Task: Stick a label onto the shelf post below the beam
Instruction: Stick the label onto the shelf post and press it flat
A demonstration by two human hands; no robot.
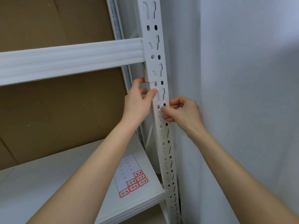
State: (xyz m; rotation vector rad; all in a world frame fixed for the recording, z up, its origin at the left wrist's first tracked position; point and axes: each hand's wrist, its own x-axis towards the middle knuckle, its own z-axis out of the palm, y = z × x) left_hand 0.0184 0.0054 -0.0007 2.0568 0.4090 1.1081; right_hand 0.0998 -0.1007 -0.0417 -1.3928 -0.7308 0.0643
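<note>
Pale paper is pinched between the thumb and forefinger of my right hand [182, 110], the fingers [174, 103] curled narrow round its edge. This is the label [162, 102], a faint rectangle laid flat over 2 holes on the front of the post [150, 18]. I cannot read its print. I hold it by the right edge so I can square it to the post before pressing. I judge it only tacked on, not yet rubbed flat. My left hand [137, 102] grips the post just above the label, thumb across the front and the other fingers hooked round the left edge, to steady the post against the push. Both hands sit on the post just under where the beam [72, 59] joins it, so the label is in the right stretch.

Left of the post and well below my hands, the label sheet [129, 175] lies on the white shelf board [48, 183]. It carries 6 red-bordered labels: 6-4, 7-1, 6-6, 7-4, 7-3 and 7-2. Brown cardboard [64, 110] stands behind the shelf, left of the post. Right of the post the pale wall [234, 78] is close and crowds my right wrist. The post's holes and slots leave little plain metal to stick to.
</note>
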